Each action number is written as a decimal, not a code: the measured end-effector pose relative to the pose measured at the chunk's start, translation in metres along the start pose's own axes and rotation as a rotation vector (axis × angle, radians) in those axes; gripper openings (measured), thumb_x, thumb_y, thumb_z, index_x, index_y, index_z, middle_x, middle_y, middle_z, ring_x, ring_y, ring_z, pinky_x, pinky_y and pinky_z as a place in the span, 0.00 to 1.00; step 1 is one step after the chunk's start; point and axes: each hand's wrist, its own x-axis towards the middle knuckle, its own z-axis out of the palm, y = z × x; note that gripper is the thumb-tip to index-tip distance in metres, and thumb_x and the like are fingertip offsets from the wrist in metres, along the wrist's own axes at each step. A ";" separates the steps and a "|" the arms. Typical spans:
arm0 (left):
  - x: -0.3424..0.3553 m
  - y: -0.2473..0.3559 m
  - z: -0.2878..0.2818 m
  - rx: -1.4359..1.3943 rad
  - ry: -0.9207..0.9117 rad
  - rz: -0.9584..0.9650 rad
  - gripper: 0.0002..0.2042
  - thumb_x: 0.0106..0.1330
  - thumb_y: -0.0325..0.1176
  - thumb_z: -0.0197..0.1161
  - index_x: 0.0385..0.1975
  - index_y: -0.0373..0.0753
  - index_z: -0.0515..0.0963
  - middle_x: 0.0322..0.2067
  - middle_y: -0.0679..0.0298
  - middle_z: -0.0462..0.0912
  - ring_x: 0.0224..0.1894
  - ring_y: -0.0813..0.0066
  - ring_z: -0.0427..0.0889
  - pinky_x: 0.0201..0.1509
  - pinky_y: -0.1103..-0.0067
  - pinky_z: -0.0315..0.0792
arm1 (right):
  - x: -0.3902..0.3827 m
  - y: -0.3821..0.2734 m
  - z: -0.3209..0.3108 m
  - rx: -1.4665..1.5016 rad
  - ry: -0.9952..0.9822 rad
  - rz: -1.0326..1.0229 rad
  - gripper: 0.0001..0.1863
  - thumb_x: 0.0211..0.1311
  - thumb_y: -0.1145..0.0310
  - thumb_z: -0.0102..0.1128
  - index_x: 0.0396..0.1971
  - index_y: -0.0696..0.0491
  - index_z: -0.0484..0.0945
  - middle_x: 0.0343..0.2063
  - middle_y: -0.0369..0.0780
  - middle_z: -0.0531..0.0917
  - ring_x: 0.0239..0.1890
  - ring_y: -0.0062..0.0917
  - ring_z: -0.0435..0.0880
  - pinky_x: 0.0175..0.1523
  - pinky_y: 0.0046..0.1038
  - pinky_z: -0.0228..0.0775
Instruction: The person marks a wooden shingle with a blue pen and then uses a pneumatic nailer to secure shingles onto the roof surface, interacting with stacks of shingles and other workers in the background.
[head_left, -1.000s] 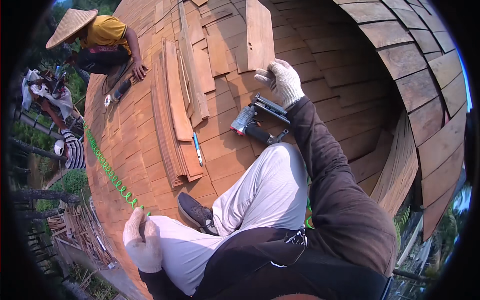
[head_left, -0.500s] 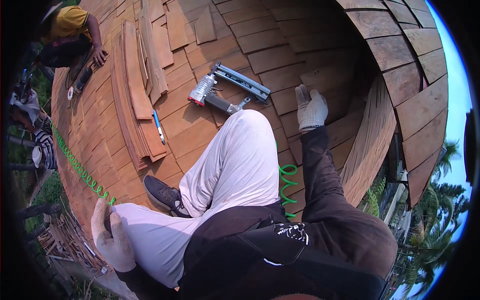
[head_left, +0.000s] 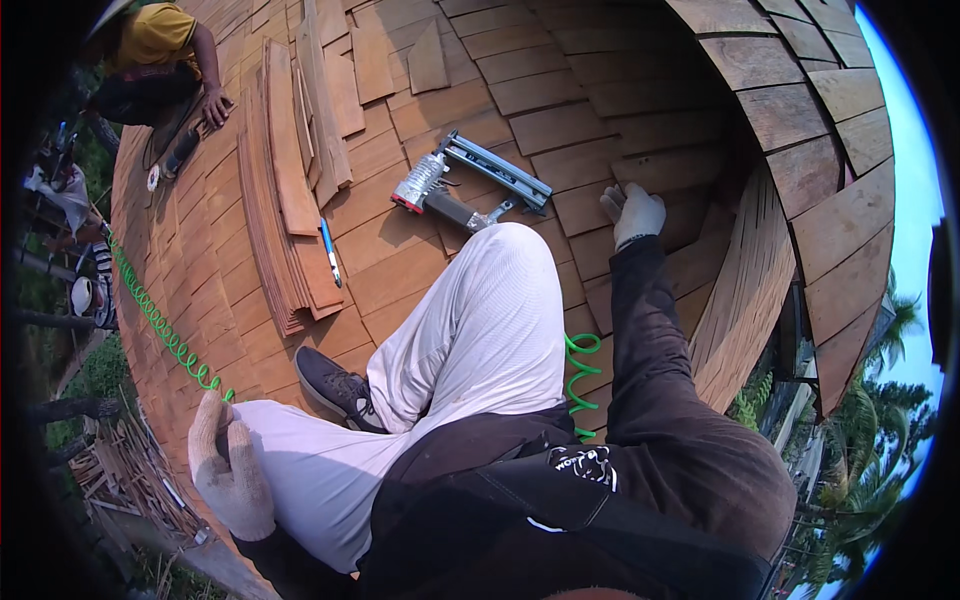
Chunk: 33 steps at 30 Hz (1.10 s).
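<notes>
My right hand (head_left: 638,216), in a white knit glove, reaches forward to the wooden shingles (head_left: 575,160) in the shadow of the roof edge. Its fingers look spread, and nothing shows in them; whether they touch a shingle I cannot tell. At the lower left my left hand (head_left: 228,478), also gloved, is open beside my knee, near the coiled green air hose (head_left: 165,330). A nail gun (head_left: 470,180) with a silver body and a dark handle lies on the shingles just past my raised knee.
Stacked loose shingles (head_left: 265,200) lie left of the nail gun, with a blue pen-like tool (head_left: 330,252) on them. At the far left a person in a yellow shirt (head_left: 155,40) crouches by a power tool (head_left: 178,155). A shingled upper roof edge (head_left: 790,120) overhangs at right.
My right hand has turned and moved slightly, its fingers lower and closer to the shingles. My left hand stays beside the knee. The view has shifted a little.
</notes>
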 end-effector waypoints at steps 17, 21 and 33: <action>0.001 -0.006 -0.003 0.012 -0.028 0.027 0.22 0.72 0.23 0.58 0.65 0.27 0.72 0.56 0.54 0.79 0.57 0.69 0.78 0.65 0.74 0.71 | -0.005 -0.054 0.001 -0.937 0.073 -0.127 0.41 0.60 0.61 0.67 0.64 0.68 0.56 0.33 0.46 0.82 0.25 0.31 0.83 0.28 0.32 0.79; 0.003 -0.005 -0.001 0.015 -0.036 0.049 0.22 0.72 0.23 0.58 0.65 0.27 0.72 0.56 0.55 0.79 0.57 0.70 0.78 0.65 0.74 0.70 | 0.019 -0.040 -0.030 -1.538 0.200 -0.571 0.43 0.59 0.42 0.66 0.61 0.64 0.69 0.46 0.53 0.83 0.45 0.48 0.85 0.51 0.45 0.80; 0.004 -0.009 -0.002 -0.010 -0.043 0.020 0.22 0.73 0.24 0.58 0.66 0.27 0.71 0.54 0.56 0.79 0.55 0.72 0.78 0.63 0.77 0.71 | -0.006 -0.022 -0.015 -1.708 0.120 -0.794 0.34 0.61 0.41 0.65 0.64 0.41 0.76 0.68 0.45 0.70 0.68 0.47 0.70 0.71 0.51 0.62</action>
